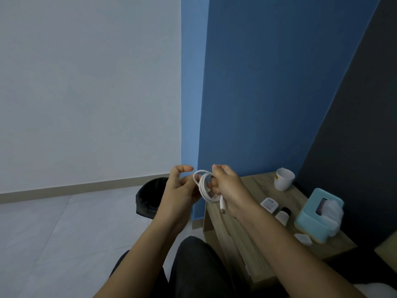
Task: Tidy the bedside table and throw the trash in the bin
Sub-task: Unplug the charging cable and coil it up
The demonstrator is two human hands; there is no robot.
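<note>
Gripping a thin white coiled charging cable (203, 186) in the right hand (227, 186), left hand (178, 188) alongside with hold unclear, between black round bin (148, 201) and wooden bedside table (262, 186), likely risking loops springing apart on slackening.

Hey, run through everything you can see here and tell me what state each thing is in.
white cable, coiled in loops, plug end hanging down.
right grip, curled round the cable coil.
left grip, at the coil; hold unclear.
bin, open, lined with a dark bag.
cup, upright on the bedside table.
tissue box, tissue sticking out of its slot.
small bottle, dark cap on.
</note>
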